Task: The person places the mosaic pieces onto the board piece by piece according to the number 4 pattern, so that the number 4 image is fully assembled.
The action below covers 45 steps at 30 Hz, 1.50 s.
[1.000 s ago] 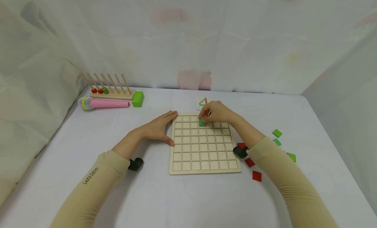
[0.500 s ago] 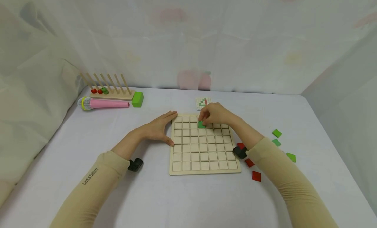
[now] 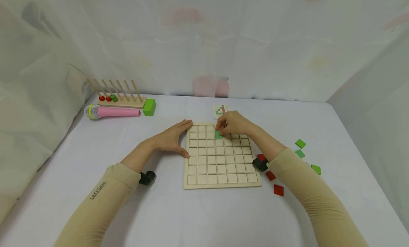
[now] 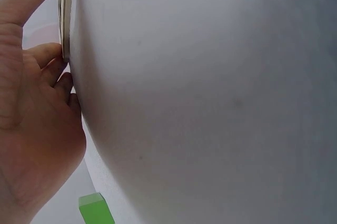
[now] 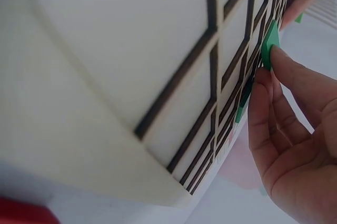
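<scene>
A square wooden grid board (image 3: 211, 168) lies on the white table. My left hand (image 3: 170, 137) rests along its left edge, thumb and fingers spread apart; in the left wrist view the fingertips touch the edge of the board. Over the far rows, my right hand (image 3: 235, 122) pinches a green square tile (image 3: 218, 135) between thumb and fingers. The right wrist view shows this tile (image 5: 271, 44) tilted up at the grid, with a second green piece (image 5: 243, 101) low at the board behind the fingers.
A small pattern card (image 3: 220, 110) lies beyond the board. Red tiles (image 3: 278, 190) and green tiles (image 3: 300, 143) are scattered at the right, some partly behind the right arm. At back left are a pink toy microphone (image 3: 118, 112), a green block (image 3: 149, 107) and a wooden peg rack (image 3: 124, 103).
My right hand has brought the green tile slightly left and nearer to me, turning it a little. The left hand has stayed at the board's edge.
</scene>
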Each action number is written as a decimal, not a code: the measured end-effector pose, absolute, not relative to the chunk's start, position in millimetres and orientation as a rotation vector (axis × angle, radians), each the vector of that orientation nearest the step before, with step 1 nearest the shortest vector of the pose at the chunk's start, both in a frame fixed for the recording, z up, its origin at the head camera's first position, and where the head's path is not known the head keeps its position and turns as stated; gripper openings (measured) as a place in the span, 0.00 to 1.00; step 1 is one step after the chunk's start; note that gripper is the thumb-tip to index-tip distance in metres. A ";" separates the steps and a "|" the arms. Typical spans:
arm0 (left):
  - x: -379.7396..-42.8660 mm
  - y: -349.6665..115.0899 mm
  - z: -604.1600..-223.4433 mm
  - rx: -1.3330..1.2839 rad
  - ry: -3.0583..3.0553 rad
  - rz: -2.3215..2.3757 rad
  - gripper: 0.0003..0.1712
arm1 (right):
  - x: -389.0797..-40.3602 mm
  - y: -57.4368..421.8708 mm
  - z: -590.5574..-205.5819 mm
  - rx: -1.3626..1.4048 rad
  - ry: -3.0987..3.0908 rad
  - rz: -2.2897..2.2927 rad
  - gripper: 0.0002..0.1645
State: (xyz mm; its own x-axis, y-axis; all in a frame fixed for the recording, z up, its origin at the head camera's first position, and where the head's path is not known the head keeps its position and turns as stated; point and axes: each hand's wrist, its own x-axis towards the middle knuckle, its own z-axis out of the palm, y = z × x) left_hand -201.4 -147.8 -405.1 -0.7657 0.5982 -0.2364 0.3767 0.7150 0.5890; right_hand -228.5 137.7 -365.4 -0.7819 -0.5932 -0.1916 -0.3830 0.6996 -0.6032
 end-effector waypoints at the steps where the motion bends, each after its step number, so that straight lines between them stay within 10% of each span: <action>1: -201.5 -147.8 -404.9 0.750 2.506 0.735 0.75 | -228.7 137.7 -365.2 -0.765 2.536 -0.781 0.05; 24: -202.0 -146.9 -406.9 0.763 2.513 0.726 0.75 | -234.1 156.8 -352.2 -0.737 2.598 -0.748 0.09; 45: -201.4 -147.6 -405.1 0.770 2.525 0.713 0.75 | -238.0 291.4 -346.9 -0.272 2.722 -0.752 0.16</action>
State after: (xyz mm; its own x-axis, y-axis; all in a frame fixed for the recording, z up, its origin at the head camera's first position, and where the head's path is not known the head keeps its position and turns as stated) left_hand -201.4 -147.6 -405.1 -0.7662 0.6021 -0.2247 0.3956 0.7175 0.5734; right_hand -238.0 291.4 -346.9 -0.9361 -0.2593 -0.2379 -0.1004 0.8448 -0.5257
